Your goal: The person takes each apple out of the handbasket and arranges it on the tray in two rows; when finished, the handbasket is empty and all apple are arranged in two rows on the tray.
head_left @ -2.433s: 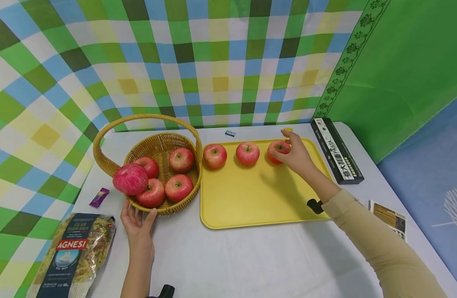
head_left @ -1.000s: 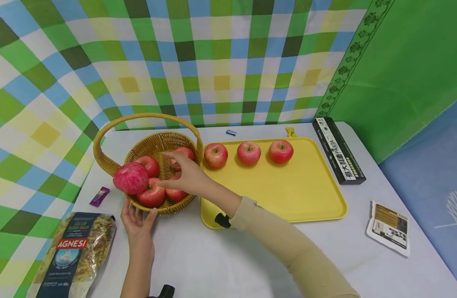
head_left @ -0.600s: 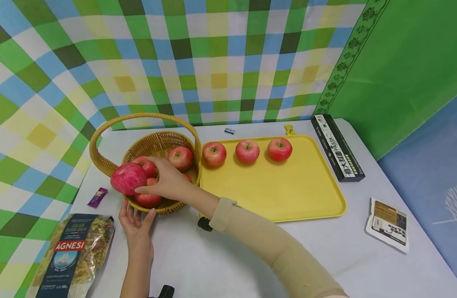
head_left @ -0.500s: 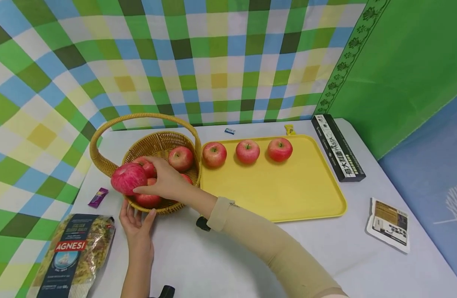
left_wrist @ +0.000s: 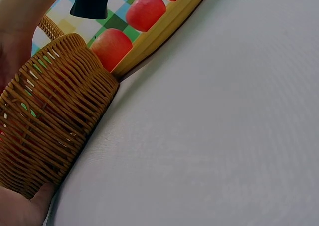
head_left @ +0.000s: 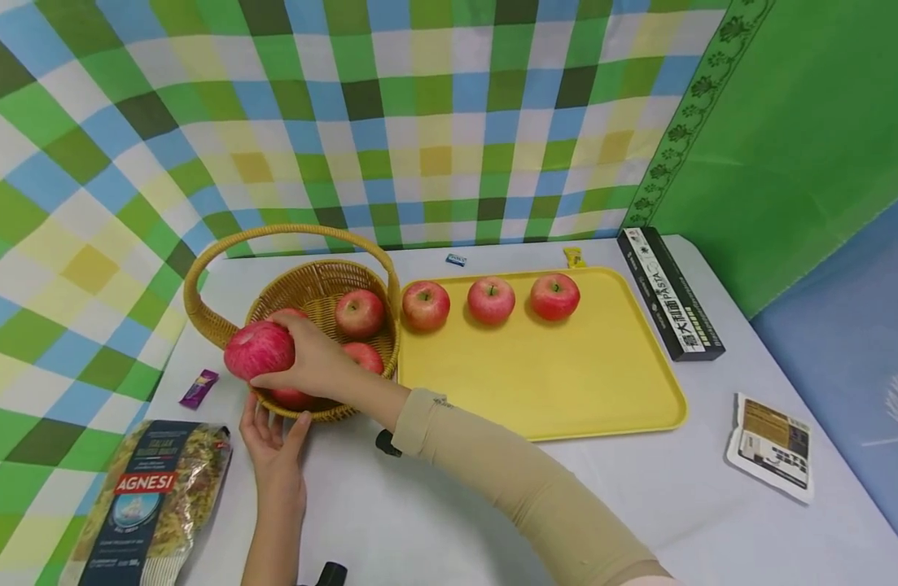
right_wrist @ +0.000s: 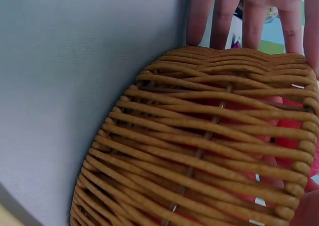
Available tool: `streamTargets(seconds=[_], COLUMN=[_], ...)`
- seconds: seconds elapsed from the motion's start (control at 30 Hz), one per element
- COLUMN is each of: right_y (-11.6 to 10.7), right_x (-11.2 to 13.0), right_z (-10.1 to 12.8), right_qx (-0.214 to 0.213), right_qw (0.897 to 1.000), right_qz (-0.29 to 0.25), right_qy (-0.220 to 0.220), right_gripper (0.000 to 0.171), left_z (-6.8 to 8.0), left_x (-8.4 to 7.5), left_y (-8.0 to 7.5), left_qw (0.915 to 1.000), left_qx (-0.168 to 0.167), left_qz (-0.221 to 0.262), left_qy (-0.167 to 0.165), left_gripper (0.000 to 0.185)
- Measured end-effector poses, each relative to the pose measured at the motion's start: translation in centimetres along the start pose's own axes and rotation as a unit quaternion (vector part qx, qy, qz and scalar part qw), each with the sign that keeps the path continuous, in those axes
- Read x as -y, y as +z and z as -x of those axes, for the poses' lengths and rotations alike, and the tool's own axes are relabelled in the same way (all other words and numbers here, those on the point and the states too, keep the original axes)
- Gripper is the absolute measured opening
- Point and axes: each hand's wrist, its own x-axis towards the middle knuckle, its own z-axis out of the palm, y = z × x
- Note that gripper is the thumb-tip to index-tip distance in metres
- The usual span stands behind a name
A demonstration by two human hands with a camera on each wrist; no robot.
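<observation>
A wicker basket (head_left: 291, 285) with a tall handle stands left of the yellow tray (head_left: 544, 374) and holds several red apples. My right hand (head_left: 313, 362) reaches over its near rim and grips a darker pink apple (head_left: 258, 350) on top at the left, thumb below and fingers above. This hand covers parts of the apples beneath. Against the basket's near-left side rests my left hand (head_left: 276, 460). In the right wrist view its fingers (right_wrist: 252, 24) lie straight along the wicker wall. Three apples, the middle one (head_left: 491, 300) among them, line the tray's back edge.
An Agnesi pasta bag (head_left: 144, 505) and a purple wrapped sweet (head_left: 199, 389) lie left. Behind the tray are a blue packet (head_left: 456, 260) and a yellow one (head_left: 574, 258). A black pasta box (head_left: 671, 293) and a white-and-brown pouch (head_left: 771, 446) lie right.
My right hand has moved left from the tray's right apple, across the basket, to the darker pink apple and has taken hold of it. My left hand has stayed at the basket.
</observation>
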Motion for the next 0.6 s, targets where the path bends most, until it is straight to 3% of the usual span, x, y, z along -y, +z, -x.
streamTargets(seconds=[0.4, 0.6], right_y=[0.25, 0.17], right_x=[0.49, 0.42], right_z=[-0.26, 0.0], right_qx=[-0.015, -0.035], right_qw=[1.0, 0.999], right_qz=[0.009, -0.021], right_qy=[0.014, 0.019], right_gripper=[0.076, 0.073], left_z=[-0.07, -0.15], left_x=[0.08, 0.23], left_y=[-0.07, -0.11], left_qw=[1.0, 1.0], left_qx=[0.002, -0.003], left_qz=[0.002, -0.002], left_qy=[0.001, -0.004], left_gripper=[0.083, 0.084])
